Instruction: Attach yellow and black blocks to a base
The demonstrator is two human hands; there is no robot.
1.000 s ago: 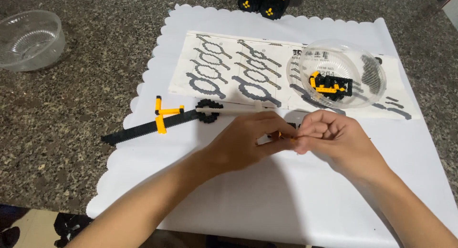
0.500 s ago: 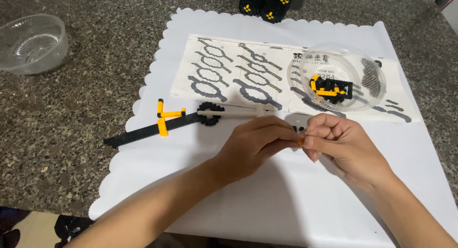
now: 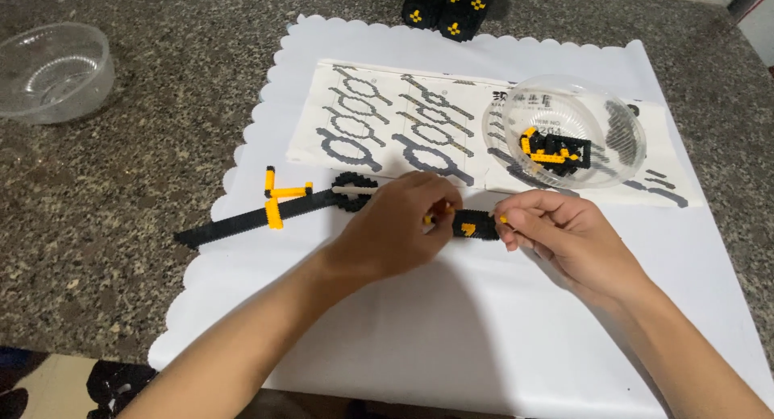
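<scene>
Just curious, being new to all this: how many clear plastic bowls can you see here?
2. One clear bowl sits empty on the stone counter at far left. The other bowl stands on the instruction sheet at right, holding black and yellow pieces.

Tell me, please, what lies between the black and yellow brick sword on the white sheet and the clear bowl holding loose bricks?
In the head view, the printed instruction sheet lies between the sword and the bowl, whose rim rests on its right end.
</scene>
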